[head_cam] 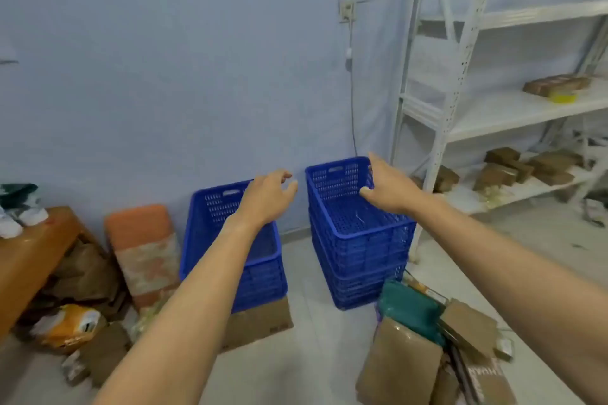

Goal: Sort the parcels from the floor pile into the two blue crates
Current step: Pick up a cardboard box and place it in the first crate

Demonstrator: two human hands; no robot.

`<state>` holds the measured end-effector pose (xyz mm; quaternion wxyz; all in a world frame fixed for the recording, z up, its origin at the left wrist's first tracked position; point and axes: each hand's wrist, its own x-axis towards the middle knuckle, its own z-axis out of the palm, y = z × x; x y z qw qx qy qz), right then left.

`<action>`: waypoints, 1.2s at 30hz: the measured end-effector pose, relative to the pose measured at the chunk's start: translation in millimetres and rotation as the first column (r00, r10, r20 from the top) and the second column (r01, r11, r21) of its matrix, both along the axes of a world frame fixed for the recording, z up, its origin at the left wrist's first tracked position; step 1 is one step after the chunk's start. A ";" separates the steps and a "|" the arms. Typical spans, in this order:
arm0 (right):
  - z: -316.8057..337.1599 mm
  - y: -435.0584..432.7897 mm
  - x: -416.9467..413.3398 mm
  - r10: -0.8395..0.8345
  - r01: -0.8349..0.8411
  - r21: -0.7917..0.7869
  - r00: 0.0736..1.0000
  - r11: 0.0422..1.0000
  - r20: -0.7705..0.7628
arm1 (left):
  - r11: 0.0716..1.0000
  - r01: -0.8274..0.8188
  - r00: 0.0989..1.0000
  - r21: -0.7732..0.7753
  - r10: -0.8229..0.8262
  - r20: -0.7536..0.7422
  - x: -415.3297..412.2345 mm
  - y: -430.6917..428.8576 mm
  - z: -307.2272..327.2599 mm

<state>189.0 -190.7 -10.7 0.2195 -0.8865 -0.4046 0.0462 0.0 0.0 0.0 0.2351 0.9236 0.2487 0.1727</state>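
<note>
Left crate (210, 207): blue perforated plastic with a slotted handle. No parcel shows inside, though part of it is hidden.
Left hand (266, 197): stretched above that crate, fingers loosely curled, holding nothing.
Right crate (358, 256): the same ribbed blue lattice, standing taller; its mesh bottom shows no parcel.
Right hand (388, 191): fingers spread near the crate's far rim, nothing in its grasp.
Parcels (401, 368): heaped on the tiled floor (322, 355) at lower right — flat brown packs, taped and glossy, with a green bag (408, 306) among them.
Progress: sorting looks barely begun — the whole pile is left to move.
</note>
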 end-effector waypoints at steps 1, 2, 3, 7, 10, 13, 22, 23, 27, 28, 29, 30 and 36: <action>-9.7 -8.3 6.3 -0.013 0.013 -0.007 1.000 1.000 0.008 | 1.000 0.013 1.000 -0.021 -0.014 -0.025 9.4 -5.4 -8.4; -16.6 -16.3 11.9 -0.036 0.036 -0.018 0.999 0.999 -0.007 | 0.999 0.027 0.999 -0.023 -0.028 -0.039 19.4 -10.9 -16.3; -30.8 -26.4 20.5 -0.063 0.061 -0.058 0.998 0.996 -0.028 | 0.998 0.039 0.997 -0.045 -0.042 -0.057 27.4 -19.5 -26.8; -82.0 -66.7 45.9 -0.142 0.123 -0.204 0.987 0.971 -0.080 | 0.991 0.092 0.983 -0.101 -0.106 -0.152 67.4 -55.5 -81.6; -124.0 -92.1 68.4 -0.211 0.170 -0.236 0.964 0.957 -0.160 | 0.981 0.140 0.951 -0.134 -0.170 -0.257 104.7 -78.5 -123.6; -160.5 -118.3 87.7 -0.277 0.222 -0.235 0.931 0.946 -0.238 | 0.970 0.170 0.931 -0.177 -0.216 -0.293 142.3 -97.9 -152.8; -236.6 -198.6 167.8 -0.472 0.359 -0.351 0.820 0.865 -0.324 | 0.934 0.258 0.852 -0.248 -0.341 -0.397 279.3 -153.1 -220.9; -244.5 -205.4 172.8 -0.490 0.370 -0.360 0.805 0.856 -0.336 | 0.928 0.270 0.841 -0.256 -0.357 -0.407 289.5 -158.8 -228.8; -278.8 -225.2 184.2 -0.552 0.400 -0.411 0.746 0.819 -0.373 | 0.908 0.289 0.793 -0.303 -0.405 -0.456 317.0 -168.8 -266.3; -289.5 -227.2 185.1 -0.567 0.405 -0.422 0.721 0.811 -0.398 | 0.903 0.293 0.780 -0.314 -0.415 -0.468 323.2 -167.4 -276.9; -300.1 -228.2 184.6 -0.581 0.410 -0.430 0.694 0.804 -0.425 | 0.898 0.297 0.765 -0.326 -0.428 -0.482 329.7 -165.3 -289.1; -311.0 -228.6 183.2 -0.595 0.413 -0.443 0.670 0.796 -0.445 | 0.891 0.305 0.746 -0.336 -0.443 -0.498 335.7 -162.6 -303.1; -418.6 -219.2 184.5 -0.672 0.430 -0.527 0.578 0.733 -0.463 | 0.852 0.383 0.611 -0.356 -0.523 -0.594 374.7 -136.6 -425.0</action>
